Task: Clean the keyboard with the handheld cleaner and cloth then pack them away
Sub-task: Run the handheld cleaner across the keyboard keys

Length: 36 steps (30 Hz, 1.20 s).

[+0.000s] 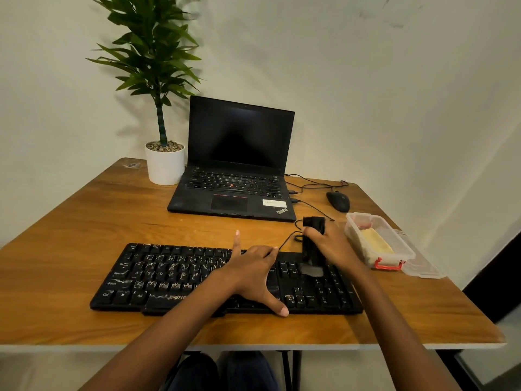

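Gripping the handheld cleaner (311, 249) on the keyboard (158, 275), the right hand (335, 244) sits near a clear box (359, 244) holding a yellow cloth (376, 241); left hand (251, 269) spread across keys

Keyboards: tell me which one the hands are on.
The separate keyboard in front, under the left hand and the cleaner the right hand holds; the laptop's is untouched.

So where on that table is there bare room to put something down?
The widest bare wood is the left side of the table, bordered by plant pot, laptop and keyboard. Another strip runs along the front edge before the keyboard. The right is crowded: mouse, cables, container, and the right hand gripping the handheld cleaner.
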{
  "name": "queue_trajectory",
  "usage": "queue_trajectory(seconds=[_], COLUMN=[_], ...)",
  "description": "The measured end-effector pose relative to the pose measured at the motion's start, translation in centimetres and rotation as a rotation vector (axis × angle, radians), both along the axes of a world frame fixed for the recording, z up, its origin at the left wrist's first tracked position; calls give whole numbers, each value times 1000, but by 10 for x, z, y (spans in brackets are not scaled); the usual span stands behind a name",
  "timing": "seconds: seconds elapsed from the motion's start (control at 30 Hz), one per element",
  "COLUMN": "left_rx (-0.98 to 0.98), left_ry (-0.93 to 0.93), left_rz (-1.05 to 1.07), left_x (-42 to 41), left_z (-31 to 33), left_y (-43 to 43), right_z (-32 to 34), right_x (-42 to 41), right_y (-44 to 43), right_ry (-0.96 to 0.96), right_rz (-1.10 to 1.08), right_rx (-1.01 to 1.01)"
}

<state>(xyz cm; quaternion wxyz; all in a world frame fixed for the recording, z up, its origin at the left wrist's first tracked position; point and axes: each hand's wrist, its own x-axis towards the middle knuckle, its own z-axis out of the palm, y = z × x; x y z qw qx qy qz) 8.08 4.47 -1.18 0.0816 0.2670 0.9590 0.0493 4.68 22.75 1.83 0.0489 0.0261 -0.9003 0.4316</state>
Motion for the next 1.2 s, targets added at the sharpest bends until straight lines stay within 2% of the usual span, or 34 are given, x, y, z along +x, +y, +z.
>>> queue_trajectory(seconds=[0.13, 0.23, 0.33, 0.4, 0.5, 0.63, 0.7, 0.97, 1.13, 1.2], left_rx=[6, 4, 15, 19, 16, 20, 22, 20, 22, 18], left_ry=[-5, -3, -8, -10, -15, -15, -15, -5, -12, -10], left_rz=[0, 0, 1, 3, 6, 6, 7, 10, 11, 10], left_x=[0, 1, 1, 1, 0, 1, 1, 1, 1, 1], left_z=[0, 0, 0, -1, 0, 0, 0, 0, 0, 0], left_y=[0, 0, 0, 0, 0, 0, 0, 0, 0, 0], right_z=[-2, -1, 5, 3, 0, 4, -1, 2, -6, -4], right_x=[8, 15, 15, 16, 13, 9, 15, 13, 21, 27], right_y=[4, 0, -1, -4, -6, -8, -12, -10, -9, -6], right_ry=[100, 46, 112, 156, 64, 122, 162, 25, 252, 251], right_rz=[-72, 10, -56, -55, 3, -75, -57, -95, -79, -20], right_rx=[-69, -109, -191, -138, 7, -117, -78, -30, -66, -7])
